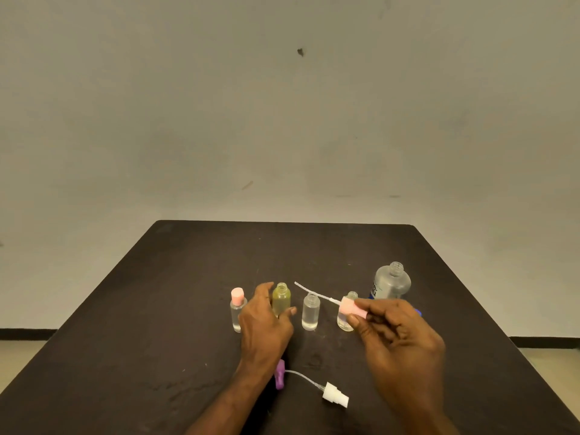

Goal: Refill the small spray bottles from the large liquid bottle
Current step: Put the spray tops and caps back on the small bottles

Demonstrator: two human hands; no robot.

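Several small bottles stand in a row on the dark table (188, 277). A clear one with a pink cap (238, 309) is at the left. My left hand (266, 321) curls around the uncapped yellow-green bottle (281, 298). An uncapped clear bottle (311, 312) stands in the middle. Another open small bottle (345, 321) is partly hidden behind my right hand (398, 337), which pinches a pink spray head (350, 306) whose white dip tube points up and left. The large clear bottle (392, 282) stands uncapped at the back right.
A white spray head (335, 394) with its tube lies near the front of the table. A purple spray head (279, 376) lies beside my left forearm. Something blue (417, 312) peeks out behind my right hand. A pale wall stands beyond the table's far edge.
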